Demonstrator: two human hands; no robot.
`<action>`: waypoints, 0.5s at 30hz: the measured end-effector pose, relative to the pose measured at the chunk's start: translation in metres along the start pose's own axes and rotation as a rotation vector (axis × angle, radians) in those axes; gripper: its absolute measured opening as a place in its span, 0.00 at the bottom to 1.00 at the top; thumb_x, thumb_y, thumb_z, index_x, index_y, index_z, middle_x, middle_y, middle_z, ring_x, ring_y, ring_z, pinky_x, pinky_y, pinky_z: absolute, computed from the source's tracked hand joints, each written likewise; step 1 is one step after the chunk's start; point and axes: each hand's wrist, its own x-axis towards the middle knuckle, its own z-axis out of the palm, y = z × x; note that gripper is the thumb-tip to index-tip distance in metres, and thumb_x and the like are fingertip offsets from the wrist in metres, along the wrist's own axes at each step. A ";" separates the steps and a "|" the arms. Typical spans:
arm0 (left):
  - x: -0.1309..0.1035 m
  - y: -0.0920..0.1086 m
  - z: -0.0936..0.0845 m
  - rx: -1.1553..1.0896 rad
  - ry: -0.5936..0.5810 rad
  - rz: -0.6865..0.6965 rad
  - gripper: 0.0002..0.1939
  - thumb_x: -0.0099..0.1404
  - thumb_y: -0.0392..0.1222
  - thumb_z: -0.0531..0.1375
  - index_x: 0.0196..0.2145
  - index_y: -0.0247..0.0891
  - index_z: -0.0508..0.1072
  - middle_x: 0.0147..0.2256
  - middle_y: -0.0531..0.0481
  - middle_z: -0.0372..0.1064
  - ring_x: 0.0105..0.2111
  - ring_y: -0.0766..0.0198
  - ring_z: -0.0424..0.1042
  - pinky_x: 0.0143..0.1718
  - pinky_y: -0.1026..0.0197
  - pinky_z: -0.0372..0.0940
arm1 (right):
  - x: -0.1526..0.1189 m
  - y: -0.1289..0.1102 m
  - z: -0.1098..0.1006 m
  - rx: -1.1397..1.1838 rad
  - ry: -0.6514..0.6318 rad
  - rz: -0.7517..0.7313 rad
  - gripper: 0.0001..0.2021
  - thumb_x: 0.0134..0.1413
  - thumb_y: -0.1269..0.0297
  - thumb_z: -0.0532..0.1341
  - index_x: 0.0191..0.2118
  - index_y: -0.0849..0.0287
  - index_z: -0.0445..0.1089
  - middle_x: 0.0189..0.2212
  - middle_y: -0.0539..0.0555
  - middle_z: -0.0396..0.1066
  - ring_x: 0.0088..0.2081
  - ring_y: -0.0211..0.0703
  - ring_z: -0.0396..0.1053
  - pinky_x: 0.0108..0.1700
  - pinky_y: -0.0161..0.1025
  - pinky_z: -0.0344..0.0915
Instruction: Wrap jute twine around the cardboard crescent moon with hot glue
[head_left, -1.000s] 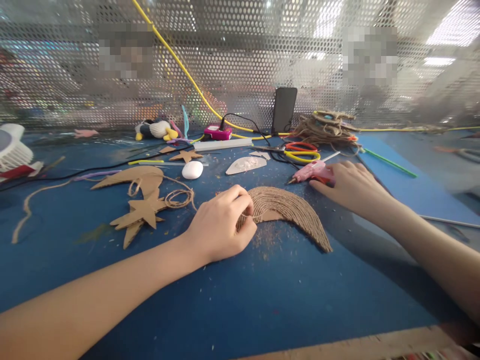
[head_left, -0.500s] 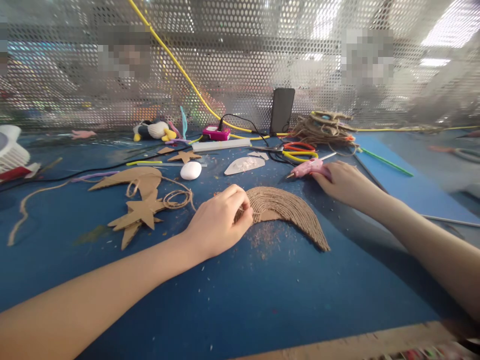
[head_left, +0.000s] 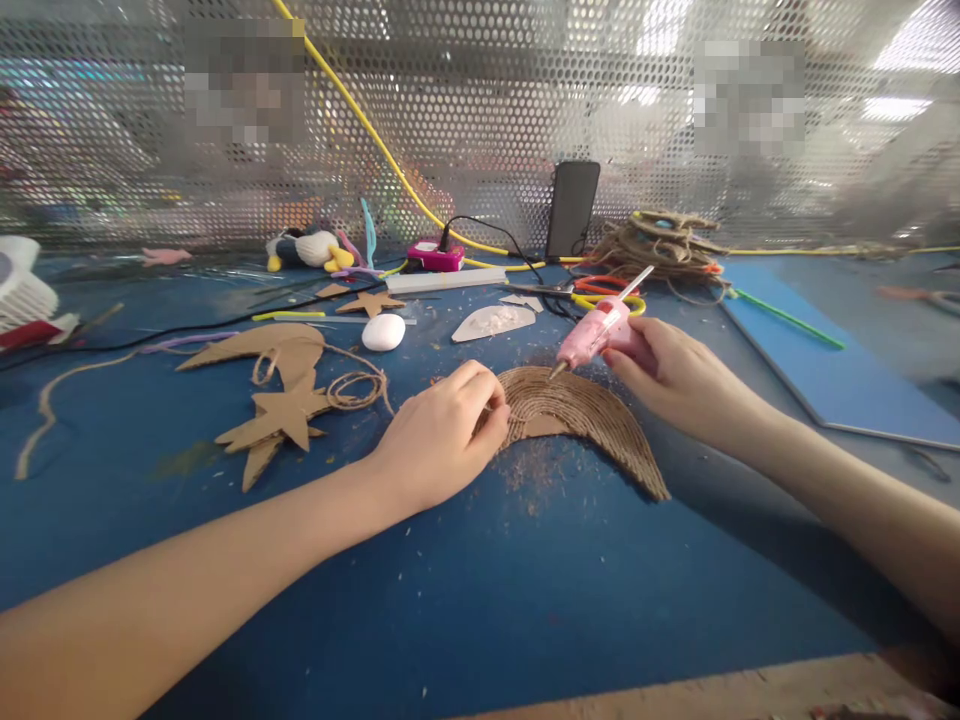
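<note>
Within the right hand (head_left: pixel 679 378), a light-looking pink plastic glue gun (head_left: pixel 595 335) is handle-gripped. By the left hand (head_left: pixel 442 435), soft-looking brown twine (head_left: pixel 358 407) is pinched

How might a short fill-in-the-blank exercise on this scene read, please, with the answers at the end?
The right hand holds a pink ____.
The left hand sits at the ____ end of the twine-covered crescent.
The scissors have one orange handle and one ____ handle.
The topmost cardboard cut-out is shaped like a ____.
Missing: glue gun; left; yellow; star.

Soft shadows, upper glare, edges seemingly blurred
</note>
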 end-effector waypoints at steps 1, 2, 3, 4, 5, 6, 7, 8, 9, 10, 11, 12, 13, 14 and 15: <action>0.000 0.000 0.000 0.004 0.001 0.003 0.07 0.72 0.39 0.51 0.36 0.39 0.66 0.40 0.51 0.66 0.35 0.63 0.68 0.36 0.57 0.62 | -0.002 -0.005 0.000 -0.005 -0.001 -0.028 0.11 0.61 0.53 0.56 0.34 0.55 0.59 0.31 0.54 0.67 0.30 0.43 0.63 0.31 0.41 0.57; 0.000 0.000 0.001 0.009 0.004 0.005 0.07 0.72 0.39 0.51 0.36 0.39 0.66 0.40 0.51 0.66 0.35 0.63 0.68 0.36 0.57 0.62 | -0.004 -0.009 0.000 -0.009 0.006 -0.053 0.11 0.60 0.54 0.57 0.33 0.55 0.58 0.31 0.54 0.67 0.31 0.43 0.63 0.31 0.41 0.57; 0.001 -0.001 0.001 0.012 0.004 0.006 0.07 0.72 0.39 0.51 0.36 0.39 0.66 0.40 0.51 0.66 0.35 0.63 0.68 0.36 0.57 0.62 | -0.006 -0.012 0.000 -0.011 0.016 -0.074 0.11 0.59 0.55 0.58 0.33 0.55 0.57 0.32 0.54 0.66 0.31 0.43 0.63 0.32 0.42 0.58; 0.001 -0.001 0.001 0.014 0.004 0.007 0.07 0.72 0.39 0.51 0.36 0.39 0.66 0.40 0.50 0.66 0.35 0.63 0.68 0.36 0.57 0.61 | -0.007 -0.015 -0.001 -0.009 0.027 -0.091 0.11 0.58 0.56 0.59 0.33 0.54 0.56 0.32 0.54 0.65 0.32 0.44 0.63 0.33 0.42 0.58; 0.001 -0.001 0.001 0.016 0.004 0.007 0.07 0.72 0.39 0.51 0.36 0.39 0.66 0.40 0.50 0.66 0.35 0.63 0.68 0.36 0.57 0.61 | -0.007 -0.017 -0.001 -0.006 0.037 -0.104 0.11 0.57 0.57 0.59 0.33 0.54 0.56 0.32 0.54 0.65 0.33 0.44 0.63 0.33 0.42 0.59; 0.000 -0.001 0.001 0.016 0.004 0.009 0.07 0.72 0.39 0.51 0.36 0.39 0.66 0.40 0.50 0.66 0.35 0.63 0.68 0.36 0.57 0.61 | -0.008 -0.018 -0.001 -0.005 0.047 -0.112 0.10 0.57 0.58 0.59 0.33 0.54 0.56 0.33 0.54 0.65 0.33 0.45 0.64 0.34 0.43 0.59; 0.000 -0.001 0.001 0.016 0.003 0.011 0.07 0.72 0.39 0.51 0.36 0.39 0.65 0.40 0.50 0.66 0.35 0.63 0.68 0.36 0.57 0.61 | -0.008 -0.018 -0.001 -0.004 0.053 -0.121 0.09 0.57 0.59 0.59 0.33 0.54 0.56 0.33 0.54 0.64 0.34 0.45 0.64 0.34 0.43 0.60; 0.000 -0.001 0.001 0.015 0.003 0.012 0.06 0.72 0.39 0.51 0.36 0.39 0.65 0.40 0.50 0.66 0.35 0.63 0.68 0.36 0.57 0.61 | -0.008 -0.019 -0.001 -0.005 0.056 -0.130 0.09 0.58 0.60 0.58 0.33 0.54 0.56 0.33 0.55 0.64 0.34 0.46 0.64 0.35 0.43 0.60; 0.000 -0.001 0.001 0.015 0.003 0.011 0.06 0.72 0.39 0.51 0.36 0.39 0.65 0.40 0.50 0.66 0.34 0.63 0.67 0.36 0.57 0.61 | -0.008 -0.019 -0.001 -0.007 0.058 -0.140 0.08 0.58 0.60 0.58 0.33 0.54 0.56 0.34 0.55 0.64 0.35 0.46 0.64 0.35 0.44 0.61; -0.001 -0.001 0.001 0.015 0.002 0.009 0.06 0.72 0.39 0.51 0.36 0.39 0.65 0.40 0.50 0.66 0.34 0.63 0.67 0.36 0.57 0.60 | -0.008 -0.018 0.000 -0.010 0.057 -0.148 0.07 0.58 0.61 0.58 0.34 0.54 0.57 0.35 0.56 0.65 0.36 0.47 0.65 0.35 0.44 0.61; -0.001 -0.001 0.001 0.014 -0.001 0.007 0.06 0.72 0.39 0.50 0.36 0.39 0.65 0.39 0.50 0.66 0.34 0.63 0.67 0.35 0.57 0.60 | -0.008 -0.018 0.001 -0.015 0.054 -0.154 0.07 0.58 0.61 0.58 0.35 0.54 0.58 0.35 0.56 0.65 0.36 0.48 0.65 0.36 0.44 0.61; 0.000 -0.001 0.000 0.014 -0.003 0.003 0.07 0.72 0.39 0.50 0.36 0.39 0.64 0.39 0.50 0.65 0.34 0.63 0.66 0.35 0.57 0.60 | -0.008 -0.018 0.001 -0.023 0.051 -0.156 0.06 0.58 0.61 0.57 0.36 0.55 0.58 0.36 0.56 0.65 0.36 0.48 0.65 0.36 0.44 0.61; 0.000 -0.001 0.000 0.015 -0.007 0.000 0.07 0.73 0.39 0.50 0.36 0.39 0.64 0.39 0.50 0.65 0.33 0.63 0.66 0.35 0.57 0.60 | -0.009 -0.018 0.002 -0.032 0.047 -0.155 0.06 0.58 0.61 0.57 0.37 0.55 0.59 0.36 0.57 0.65 0.37 0.48 0.66 0.36 0.44 0.62; 0.000 -0.001 0.000 0.015 -0.011 -0.003 0.07 0.73 0.39 0.50 0.37 0.39 0.64 0.39 0.51 0.65 0.33 0.63 0.66 0.35 0.57 0.60 | -0.009 -0.018 0.003 -0.042 0.046 -0.151 0.06 0.58 0.61 0.57 0.38 0.55 0.59 0.36 0.57 0.66 0.36 0.49 0.66 0.36 0.45 0.62; 0.000 -0.001 -0.001 0.017 -0.013 -0.005 0.07 0.73 0.39 0.49 0.37 0.39 0.64 0.39 0.51 0.65 0.33 0.63 0.66 0.35 0.57 0.59 | -0.009 -0.018 0.003 -0.050 0.046 -0.146 0.06 0.58 0.60 0.57 0.38 0.55 0.59 0.36 0.57 0.66 0.36 0.49 0.66 0.36 0.45 0.62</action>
